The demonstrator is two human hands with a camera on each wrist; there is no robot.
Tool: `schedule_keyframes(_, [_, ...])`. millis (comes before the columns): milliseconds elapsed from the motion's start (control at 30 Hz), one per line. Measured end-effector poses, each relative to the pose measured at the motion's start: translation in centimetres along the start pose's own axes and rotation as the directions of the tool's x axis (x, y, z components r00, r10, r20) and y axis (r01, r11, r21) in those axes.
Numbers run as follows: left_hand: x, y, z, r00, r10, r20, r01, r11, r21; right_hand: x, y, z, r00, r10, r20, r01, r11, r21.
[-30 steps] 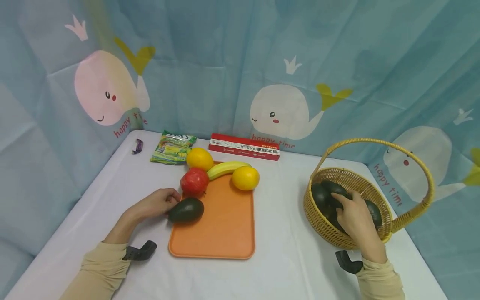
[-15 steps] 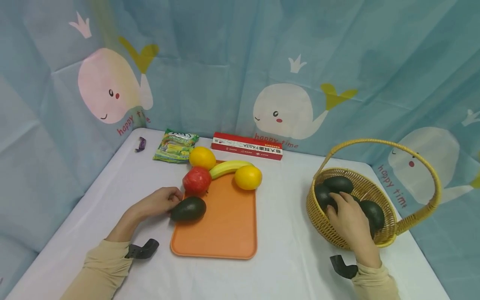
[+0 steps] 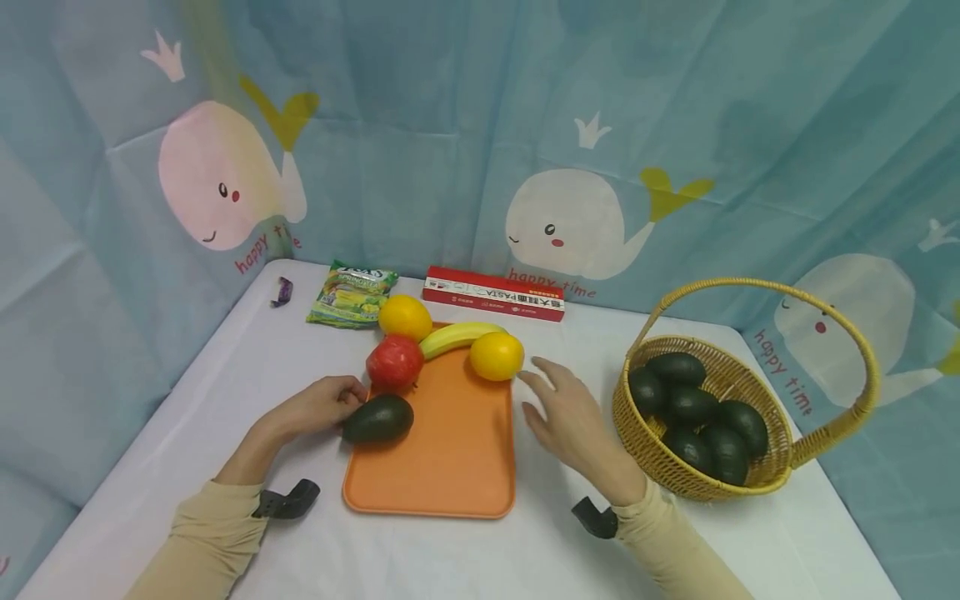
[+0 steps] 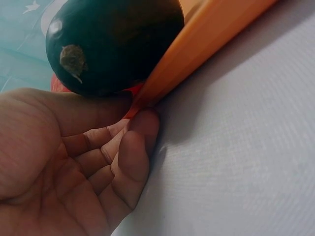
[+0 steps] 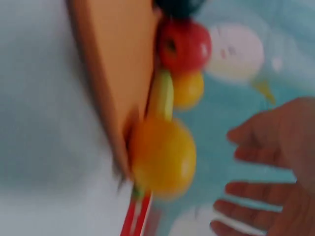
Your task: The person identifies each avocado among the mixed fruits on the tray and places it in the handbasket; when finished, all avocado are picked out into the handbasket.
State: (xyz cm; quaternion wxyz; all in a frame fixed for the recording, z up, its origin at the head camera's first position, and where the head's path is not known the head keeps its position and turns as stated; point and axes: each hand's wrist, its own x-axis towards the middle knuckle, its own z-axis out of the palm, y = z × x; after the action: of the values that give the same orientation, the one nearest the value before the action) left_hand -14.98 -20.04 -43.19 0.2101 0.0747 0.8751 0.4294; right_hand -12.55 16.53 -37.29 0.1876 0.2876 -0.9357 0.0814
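My left hand (image 3: 318,405) pinches the left rim of an orange tray (image 3: 442,471), thumb over the edge and fingers below, as the left wrist view shows. Close against the thumb, a dark green avocado (image 4: 118,44) lies across that rim. Right of the tray, my right hand (image 3: 573,423) hovers with fingers spread and holds nothing; a yellow lemon (image 3: 497,356) sits near its fingertips. A banana (image 3: 457,337), a red pomegranate (image 3: 394,362) and a yellow-orange round fruit (image 3: 405,317) crowd the tray's far left part. The right wrist view is blurred.
A wicker basket (image 3: 637,442) with a tall handle stands at the right, with several avocados (image 3: 690,407) inside. Behind the tray lie a green snack packet (image 3: 351,296) and a red pasta box (image 3: 493,293). A small purple wrapped sweet (image 3: 282,292) lies far left.
My right hand has left the basket and moved left toward the tray and lemon, carrying nothing. The left hand keeps its place at the tray's rim.
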Motion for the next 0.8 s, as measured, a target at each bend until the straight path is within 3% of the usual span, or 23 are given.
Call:
schedule_keyframes(133, [-0.1, 0.0, -0.1, 1.000, 0.003, -0.008, -0.003, 1.000, 0.022, 2.7, -3.7, 1.5, 0.975, -0.218, 0.047, 0.218, 0.976, 0.022])
schedule_keyframes(267, [-0.2, 0.2, -0.1, 1.000, 0.023, -0.003, -0.023, 0.999, 0.031, 4.3, -7.1, 2.7, 0.934, -0.333, 0.133, 0.334, 0.942, 0.012])
schedule_keyframes(433, [0.0, 0.1, 0.2, 1.000, 0.014, -0.001, -0.014, 0.999, 0.031, 5.0, -9.8, 3.9, 0.894, -0.386, 0.229, 0.398, 0.917, -0.008])
schedule_keyframes(600, [0.2, 0.1, 0.1, 1.000, 0.018, 0.007, -0.018, 1.000, 0.012, 4.9, -11.0, 4.5, 0.863, -0.428, 0.269, 0.446, 0.895, -0.007])
schedule_keyframes(700, [0.1, 0.1, 0.0, 1.000, 0.016, 0.023, -0.015, 1.000, -0.020, 4.8, -11.4, 4.8, 0.858, -0.452, 0.245, 0.456, 0.889, 0.040])
schedule_keyframes(800, [-0.1, 0.1, 0.0, 0.999, 0.005, 0.036, -0.004, 0.999, -0.042, 4.7, -11.7, 5.1, 0.869, -0.452, 0.201, 0.445, 0.892, 0.081])
